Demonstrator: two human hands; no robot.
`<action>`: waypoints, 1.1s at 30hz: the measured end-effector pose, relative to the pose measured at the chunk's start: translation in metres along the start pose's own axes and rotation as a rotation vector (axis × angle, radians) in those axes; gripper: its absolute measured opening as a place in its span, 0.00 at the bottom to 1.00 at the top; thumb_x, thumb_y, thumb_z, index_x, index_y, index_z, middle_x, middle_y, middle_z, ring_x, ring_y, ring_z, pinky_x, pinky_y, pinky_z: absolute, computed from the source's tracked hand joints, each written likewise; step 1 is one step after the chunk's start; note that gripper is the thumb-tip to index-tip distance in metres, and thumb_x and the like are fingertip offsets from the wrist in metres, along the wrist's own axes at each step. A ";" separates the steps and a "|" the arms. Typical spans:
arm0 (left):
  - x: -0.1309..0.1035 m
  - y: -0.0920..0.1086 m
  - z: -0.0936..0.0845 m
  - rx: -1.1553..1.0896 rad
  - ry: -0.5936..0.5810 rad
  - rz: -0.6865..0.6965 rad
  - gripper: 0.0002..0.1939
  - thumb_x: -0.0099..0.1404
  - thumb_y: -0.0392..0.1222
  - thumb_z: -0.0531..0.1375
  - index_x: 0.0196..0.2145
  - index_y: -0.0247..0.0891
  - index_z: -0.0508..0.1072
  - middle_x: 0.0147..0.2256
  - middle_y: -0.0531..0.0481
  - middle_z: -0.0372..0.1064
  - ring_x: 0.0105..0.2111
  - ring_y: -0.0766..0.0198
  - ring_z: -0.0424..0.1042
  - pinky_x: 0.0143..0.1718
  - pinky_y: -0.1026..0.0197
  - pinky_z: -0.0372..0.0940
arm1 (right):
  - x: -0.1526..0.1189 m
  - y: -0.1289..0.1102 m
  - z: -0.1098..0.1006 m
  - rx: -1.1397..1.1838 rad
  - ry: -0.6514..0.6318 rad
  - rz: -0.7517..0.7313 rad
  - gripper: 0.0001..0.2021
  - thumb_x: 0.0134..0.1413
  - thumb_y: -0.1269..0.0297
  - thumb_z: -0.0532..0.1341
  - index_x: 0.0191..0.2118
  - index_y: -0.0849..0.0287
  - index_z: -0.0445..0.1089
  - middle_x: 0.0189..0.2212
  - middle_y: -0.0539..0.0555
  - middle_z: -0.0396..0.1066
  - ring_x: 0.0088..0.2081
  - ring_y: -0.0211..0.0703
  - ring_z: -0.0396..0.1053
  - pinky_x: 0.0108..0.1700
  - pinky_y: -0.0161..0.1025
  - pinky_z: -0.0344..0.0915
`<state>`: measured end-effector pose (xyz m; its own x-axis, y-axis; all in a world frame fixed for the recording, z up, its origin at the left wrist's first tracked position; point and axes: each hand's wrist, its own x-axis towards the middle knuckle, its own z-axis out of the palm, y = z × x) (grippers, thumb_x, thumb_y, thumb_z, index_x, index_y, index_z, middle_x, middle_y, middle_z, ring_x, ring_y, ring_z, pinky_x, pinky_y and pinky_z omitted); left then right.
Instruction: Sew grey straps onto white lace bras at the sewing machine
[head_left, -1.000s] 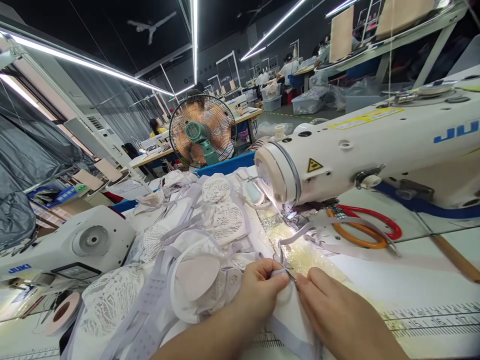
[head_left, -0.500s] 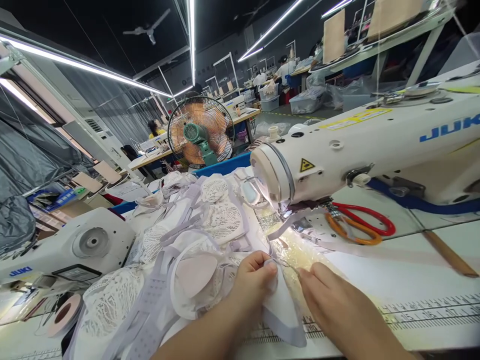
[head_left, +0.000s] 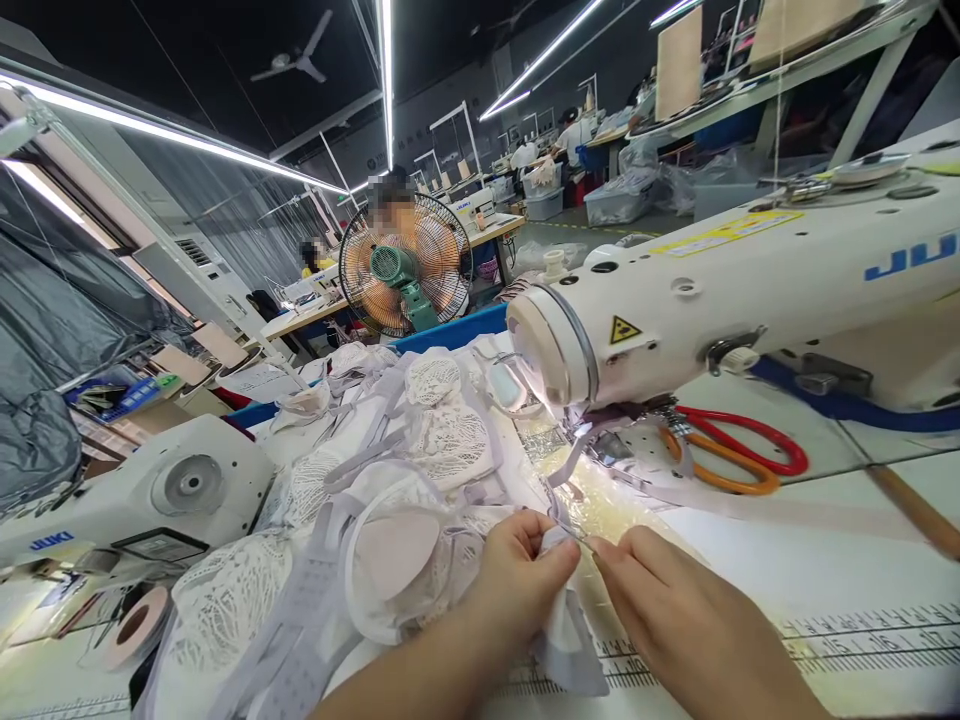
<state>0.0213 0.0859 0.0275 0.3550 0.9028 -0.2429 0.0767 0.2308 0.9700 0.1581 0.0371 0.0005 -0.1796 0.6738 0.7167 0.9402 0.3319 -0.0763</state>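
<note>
My left hand is closed in a pinch on the white and lilac fabric edge of a bra, whose loose panel hangs below the fingers. Right beside it, my right hand is closed, thumb against fingertips; a thin dark strip shows at its tips, too small to make out. A narrow lilac strap runs from near the left fingers up to the needle area of a white sewing machine. Left of my hands lies a pile of white lace bras with lilac bands.
Scissors with red and orange handles lie under the machine arm. A wooden-handled tool is at the right. Another sewing machine stands at the left, near a tape roll. A fan is behind, with people farther back.
My left hand has shifted slightly right and its thumb now lies nearer the right fingertips. The hanging fabric is more folded. A person's head now shows behind the fan.
</note>
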 end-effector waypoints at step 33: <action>-0.005 -0.005 0.001 0.440 0.134 0.275 0.07 0.53 0.40 0.53 0.20 0.36 0.63 0.19 0.54 0.57 0.23 0.68 0.57 0.27 0.65 0.55 | 0.002 0.002 0.010 0.053 -0.076 -0.079 0.12 0.52 0.77 0.48 0.33 0.57 0.67 0.21 0.49 0.61 0.22 0.38 0.59 0.25 0.35 0.51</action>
<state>0.0199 0.0798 0.0238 0.2969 0.9536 0.0494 0.3911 -0.1686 0.9048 0.1570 0.0453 -0.0053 -0.2758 0.6914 0.6678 0.9059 0.4192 -0.0599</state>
